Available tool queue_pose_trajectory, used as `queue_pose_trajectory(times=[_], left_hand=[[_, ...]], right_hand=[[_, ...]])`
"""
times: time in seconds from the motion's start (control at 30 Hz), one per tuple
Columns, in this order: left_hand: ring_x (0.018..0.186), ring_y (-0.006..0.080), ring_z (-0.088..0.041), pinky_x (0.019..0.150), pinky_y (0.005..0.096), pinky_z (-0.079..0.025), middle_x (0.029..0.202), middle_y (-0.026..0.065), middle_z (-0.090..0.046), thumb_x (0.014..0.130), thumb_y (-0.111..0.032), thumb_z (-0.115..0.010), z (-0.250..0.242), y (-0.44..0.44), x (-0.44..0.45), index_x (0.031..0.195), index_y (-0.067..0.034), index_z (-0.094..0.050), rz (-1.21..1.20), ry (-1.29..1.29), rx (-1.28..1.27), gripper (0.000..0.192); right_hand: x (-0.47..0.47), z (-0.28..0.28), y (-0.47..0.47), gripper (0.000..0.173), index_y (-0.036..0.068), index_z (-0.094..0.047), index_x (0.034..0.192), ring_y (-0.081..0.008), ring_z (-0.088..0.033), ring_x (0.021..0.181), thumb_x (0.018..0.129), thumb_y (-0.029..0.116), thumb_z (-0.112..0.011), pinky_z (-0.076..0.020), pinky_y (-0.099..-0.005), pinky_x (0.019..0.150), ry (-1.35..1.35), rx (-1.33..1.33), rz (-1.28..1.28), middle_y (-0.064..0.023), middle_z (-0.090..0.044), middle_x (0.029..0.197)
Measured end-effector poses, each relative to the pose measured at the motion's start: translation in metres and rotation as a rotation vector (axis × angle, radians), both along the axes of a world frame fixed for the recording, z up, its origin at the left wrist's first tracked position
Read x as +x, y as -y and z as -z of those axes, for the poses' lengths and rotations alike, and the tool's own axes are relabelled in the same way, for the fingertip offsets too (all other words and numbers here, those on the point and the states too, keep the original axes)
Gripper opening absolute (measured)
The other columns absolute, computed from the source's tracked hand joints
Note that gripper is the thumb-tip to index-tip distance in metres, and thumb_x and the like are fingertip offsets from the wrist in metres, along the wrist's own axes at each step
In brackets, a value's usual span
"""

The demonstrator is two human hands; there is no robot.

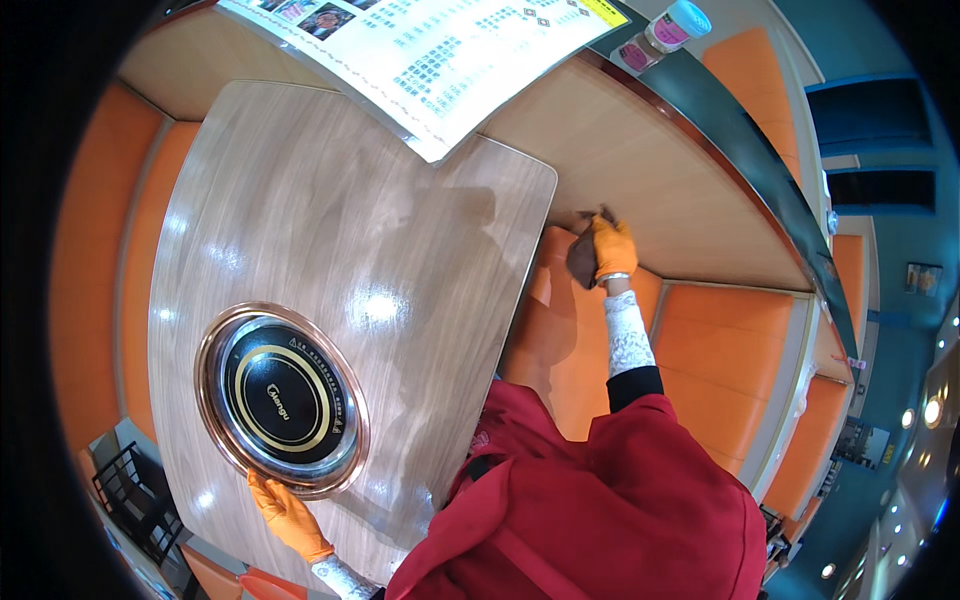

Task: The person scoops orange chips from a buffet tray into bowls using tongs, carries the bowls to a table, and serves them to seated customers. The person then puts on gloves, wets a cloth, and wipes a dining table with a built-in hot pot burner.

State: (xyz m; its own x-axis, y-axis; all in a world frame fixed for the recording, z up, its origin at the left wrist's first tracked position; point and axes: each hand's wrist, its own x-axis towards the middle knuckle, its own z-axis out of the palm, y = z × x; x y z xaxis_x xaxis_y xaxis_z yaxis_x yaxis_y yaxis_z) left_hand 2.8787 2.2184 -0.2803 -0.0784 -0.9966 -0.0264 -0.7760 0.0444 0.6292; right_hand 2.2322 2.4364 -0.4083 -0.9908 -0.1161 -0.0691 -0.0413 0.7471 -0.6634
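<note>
My right hand (615, 247), in an orange glove, grips a dark brown cloth (582, 259) against the wood-panelled partition (675, 202), just above the orange bench seat (559, 337). Part of the cloth is hidden behind the glove. On the wood-grain table (315, 187), my left hand (285, 517), gloved the same way, rests with its fingers extended and nothing visible in it. Its fingertips are by the copper-coloured rim of a round built-in induction cooker (285, 397), whose black top bears gold rings and writing.
A laminated menu sheet (442, 75) leans out over the table's far end. Seasoning jars (664, 36) stand on the partition's dark ledge (720, 105). Orange bench backs (720, 352) flank me, and a black metal rack (139, 495) stands beyond the table at lower left.
</note>
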Motion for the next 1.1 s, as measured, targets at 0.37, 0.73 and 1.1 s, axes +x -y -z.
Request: queue_pose_trajectory(times=[0.37, 0.73, 1.1], left_hand=[[0.128, 0.0213, -0.051, 0.11, 0.0317, -0.039, 0.143, 0.0106, -0.05, 0.1, -0.003, -0.051, 0.0, -0.016, 0.004, 0.144, -0.005, -0.045, 0.009, -0.016, 0.036, 0.044], [0.131, 0.02, -0.048, 0.112, 0.0314, -0.037, 0.143, 0.0102, -0.049, 0.1, -0.001, -0.049, -0.004, -0.004, -0.032, 0.144, -0.004, -0.044, 0.123, -0.007, -0.008, 0.044], [0.127, 0.0292, -0.053, 0.106, 0.0351, -0.04, 0.139, 0.0165, -0.055, 0.1, -0.012, -0.053, -0.023, -0.013, -0.025, 0.14, 0.0, -0.049, 0.051, 0.311, -0.06, 0.042]], right_hand=[[-0.085, 0.001, -0.008, 0.053, -0.003, -0.071, 0.099, -0.0447, -0.065, 0.093, 0.084, 0.048, -0.065, -0.05, -0.0469, 0.078, -0.144, 0.139, 0.457, -0.0271, -0.069, 0.099], [-0.096, 0.021, -0.016, 0.056, 0.005, -0.072, 0.1, -0.0406, -0.065, 0.102, 0.09, 0.055, -0.051, -0.0507, -0.0475, 0.085, -0.133, 0.118, 0.208, -0.0234, -0.069, 0.106], [-0.038, 0.0, -0.016, 0.042, 0.008, -0.056, 0.135, -0.0329, -0.057, 0.12, 0.095, 0.011, -0.045, -0.0449, -0.0406, 0.103, -0.34, 0.208, -0.756, -0.015, -0.06, 0.132]])
